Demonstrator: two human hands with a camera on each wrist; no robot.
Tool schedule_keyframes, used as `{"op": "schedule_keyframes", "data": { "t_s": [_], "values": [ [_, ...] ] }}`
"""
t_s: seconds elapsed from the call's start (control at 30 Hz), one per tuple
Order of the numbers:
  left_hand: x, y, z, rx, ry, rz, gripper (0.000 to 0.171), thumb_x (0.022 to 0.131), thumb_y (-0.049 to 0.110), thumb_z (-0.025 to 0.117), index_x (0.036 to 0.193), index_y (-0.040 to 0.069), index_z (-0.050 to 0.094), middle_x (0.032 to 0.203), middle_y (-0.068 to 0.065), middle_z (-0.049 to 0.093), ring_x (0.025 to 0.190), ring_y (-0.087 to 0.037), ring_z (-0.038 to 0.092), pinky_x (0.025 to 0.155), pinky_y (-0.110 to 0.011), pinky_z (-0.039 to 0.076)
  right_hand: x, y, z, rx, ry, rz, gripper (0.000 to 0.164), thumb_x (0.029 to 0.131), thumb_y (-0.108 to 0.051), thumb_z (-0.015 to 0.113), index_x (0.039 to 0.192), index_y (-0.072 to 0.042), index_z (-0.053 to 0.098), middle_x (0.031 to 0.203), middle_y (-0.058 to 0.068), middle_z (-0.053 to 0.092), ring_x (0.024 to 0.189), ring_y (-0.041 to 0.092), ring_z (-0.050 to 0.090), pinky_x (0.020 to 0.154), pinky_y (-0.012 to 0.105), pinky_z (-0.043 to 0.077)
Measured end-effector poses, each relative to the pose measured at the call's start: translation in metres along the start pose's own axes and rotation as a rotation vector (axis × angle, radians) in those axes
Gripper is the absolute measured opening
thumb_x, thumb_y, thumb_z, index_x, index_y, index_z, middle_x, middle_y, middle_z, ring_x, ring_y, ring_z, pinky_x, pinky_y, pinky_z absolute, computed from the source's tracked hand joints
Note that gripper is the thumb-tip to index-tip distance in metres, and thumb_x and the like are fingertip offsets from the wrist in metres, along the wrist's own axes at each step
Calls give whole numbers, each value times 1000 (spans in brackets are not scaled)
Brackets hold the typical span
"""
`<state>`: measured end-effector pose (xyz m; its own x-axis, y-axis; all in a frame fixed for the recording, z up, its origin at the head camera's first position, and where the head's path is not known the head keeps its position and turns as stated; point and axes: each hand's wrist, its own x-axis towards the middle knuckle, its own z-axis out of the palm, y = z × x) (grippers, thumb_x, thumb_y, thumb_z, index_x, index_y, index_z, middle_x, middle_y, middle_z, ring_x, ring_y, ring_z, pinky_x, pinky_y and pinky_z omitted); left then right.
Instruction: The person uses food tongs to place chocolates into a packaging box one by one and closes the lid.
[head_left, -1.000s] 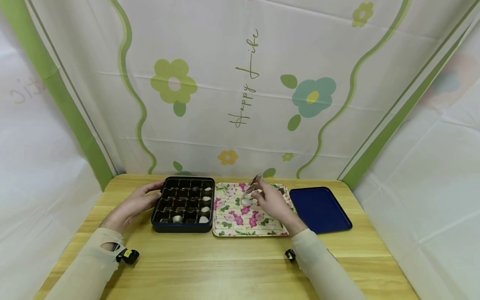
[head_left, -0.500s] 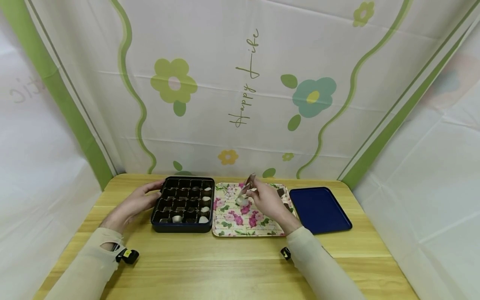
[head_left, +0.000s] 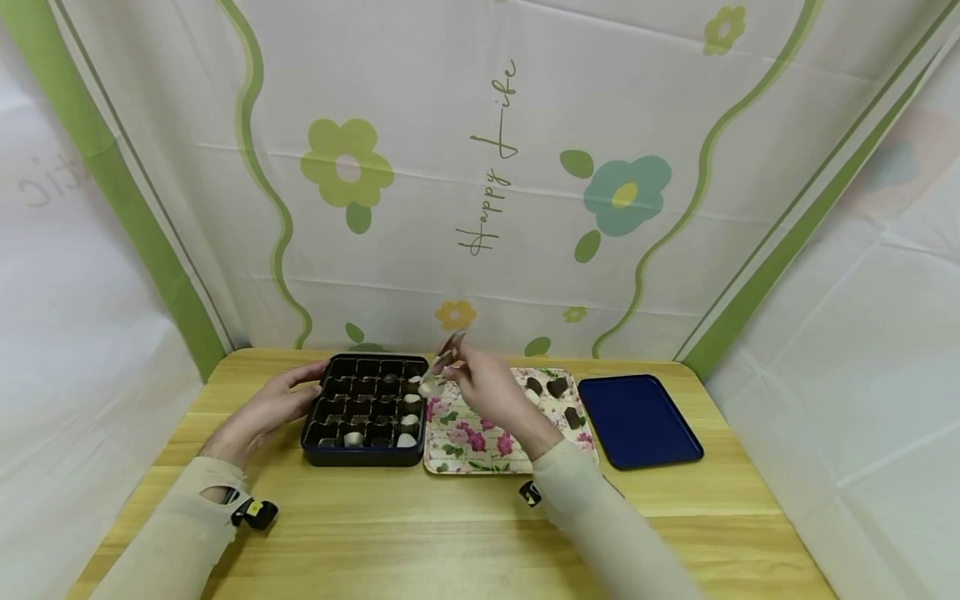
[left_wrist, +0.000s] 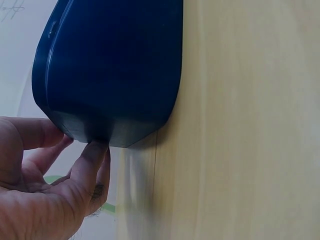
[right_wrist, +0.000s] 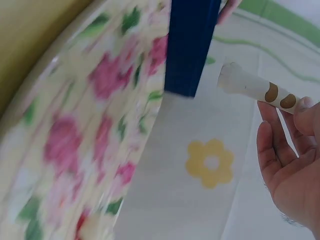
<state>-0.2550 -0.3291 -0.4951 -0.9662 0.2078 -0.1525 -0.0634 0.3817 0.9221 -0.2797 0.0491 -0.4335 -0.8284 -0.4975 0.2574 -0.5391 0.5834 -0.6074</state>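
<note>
My right hand [head_left: 491,390] holds small tongs [head_left: 448,354], pale with brown spots in the right wrist view. A white chocolate [right_wrist: 230,77] sits at their tips, over the seam between the navy box [head_left: 363,457] and the floral tray [head_left: 468,458]. Dark divided compartments fill the box. White chocolates [head_left: 412,402] line its right column, another white chocolate [head_left: 354,438] lies in the front row, and dark pieces lie in some cells. Against the box's left side, the fingertips and thumb of my left hand [head_left: 273,406] rest, touching its outer wall [left_wrist: 115,85] in the left wrist view.
On the tray's right part lie several chocolates: dark pieces [head_left: 557,387] and a white piece [head_left: 532,397]. A shallow navy lid [head_left: 641,421] lies right of the tray on the wooden table [head_left: 420,533]. A printed white curtain [head_left: 420,167] rises behind the table's far edge.
My right hand has carried the tongs and white chocolate leftward from above the tray to the box's right edge, uncovering chocolates on the tray. My left hand stays at the box.
</note>
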Motion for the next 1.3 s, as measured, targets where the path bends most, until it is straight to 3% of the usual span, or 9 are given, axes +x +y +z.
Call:
{"op": "schedule_keyframes", "data": {
  "t_s": [0.17,0.3,0.43,0.7,0.8,1.07,1.3],
  "values": [
    [1,-1,-1,-38,-3,4,61,113,15,46,169,9,23,173,-28,22,132,-19,61,99,-22,57,12,-24,14,-31,-12,-76,17,110,-25,57,126,-23,63,115,-8,78,93,11,76,66,16,55],
    [1,-2,-1,-60,-1,6,61,113,14,46,169,7,23,171,-29,23,118,-1,63,96,-18,56,19,-40,28,-45,-39,-99,16,110,-22,56,125,-24,63,113,-10,78,84,3,71,59,15,52],
    [1,-2,-1,-57,1,3,61,113,15,46,168,6,23,171,-30,23,119,-2,62,96,-18,57,24,-51,43,-114,-71,-122,21,111,-25,55,130,-26,61,115,-14,78,78,-2,67,57,15,47],
    [2,-1,-1,-63,-5,5,61,113,14,46,168,5,23,171,-31,23,126,-7,61,99,-22,57,30,-65,66,-210,-120,-159,19,111,-28,53,129,-25,60,111,-15,76,89,2,71,68,12,49],
    [3,-1,-1,-69,-7,1,61,113,13,46,168,5,23,171,-31,23,126,-6,61,99,-23,58,32,-68,70,-245,-143,-155,20,111,-29,53,130,-25,59,109,-14,76,76,1,66,64,14,46],
    [2,1,-1,-50,-4,-4,60,113,13,45,168,6,23,171,-30,23,137,-25,57,100,-24,58,35,-66,80,-229,-190,-134,20,112,-28,52,131,-26,58,111,-16,76,66,-4,56,59,14,42],
    [2,-1,-2,-55,-3,-9,60,113,15,46,169,8,24,172,-28,23,133,-14,59,99,-21,57,34,-61,83,-168,-193,-160,21,112,-29,51,133,-29,56,116,-20,74,72,-6,60,62,12,43]
  ]
}}
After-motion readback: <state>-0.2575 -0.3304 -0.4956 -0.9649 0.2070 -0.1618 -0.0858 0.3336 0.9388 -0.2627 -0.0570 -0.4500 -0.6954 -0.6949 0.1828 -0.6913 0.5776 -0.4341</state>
